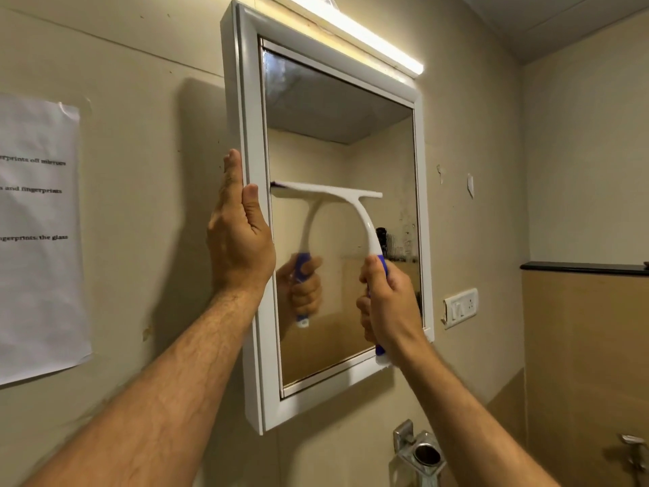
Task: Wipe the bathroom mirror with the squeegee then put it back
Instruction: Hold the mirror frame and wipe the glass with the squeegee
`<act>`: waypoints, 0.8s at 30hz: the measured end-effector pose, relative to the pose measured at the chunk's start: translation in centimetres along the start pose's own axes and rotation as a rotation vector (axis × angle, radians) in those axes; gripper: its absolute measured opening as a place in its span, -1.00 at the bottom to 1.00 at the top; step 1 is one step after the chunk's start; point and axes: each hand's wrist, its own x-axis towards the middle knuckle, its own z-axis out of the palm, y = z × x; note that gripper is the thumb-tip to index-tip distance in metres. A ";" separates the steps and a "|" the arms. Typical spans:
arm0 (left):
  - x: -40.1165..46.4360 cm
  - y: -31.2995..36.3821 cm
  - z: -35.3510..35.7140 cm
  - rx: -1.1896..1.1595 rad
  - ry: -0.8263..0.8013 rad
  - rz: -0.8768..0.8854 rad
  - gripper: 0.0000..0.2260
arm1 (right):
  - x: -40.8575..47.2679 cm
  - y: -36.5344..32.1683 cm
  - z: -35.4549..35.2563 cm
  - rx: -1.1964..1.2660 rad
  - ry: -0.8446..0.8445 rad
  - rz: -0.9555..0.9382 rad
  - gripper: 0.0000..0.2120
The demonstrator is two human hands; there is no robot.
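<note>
Far left: printed paper sheet taped to the wall. Next, left hand laid flat along the mirror's white frame, fingers straight, thumb on the frame's face, gripping nothing; likely there to steady the cabinet against the wiping pressure. Then the mirror itself, with the squeegee about mid-height on the glass: blade's long axis horizontal, left tip at the frame's inner edge, handle curving down and right. Right hand wrapped tight around the blue grip. Smudges remaining right of the blade. Further right, wall switch.
</note>
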 end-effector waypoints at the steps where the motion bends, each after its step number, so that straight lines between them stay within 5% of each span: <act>1: 0.0 0.0 0.0 0.001 0.001 0.001 -0.60 | 0.7 -0.8 0.1 0.014 0.000 0.017 -0.70; 24: -0.4 -0.2 -0.1 -0.001 0.015 0.017 -0.60 | -1.9 2.3 0.9 0.008 0.005 0.013 -0.73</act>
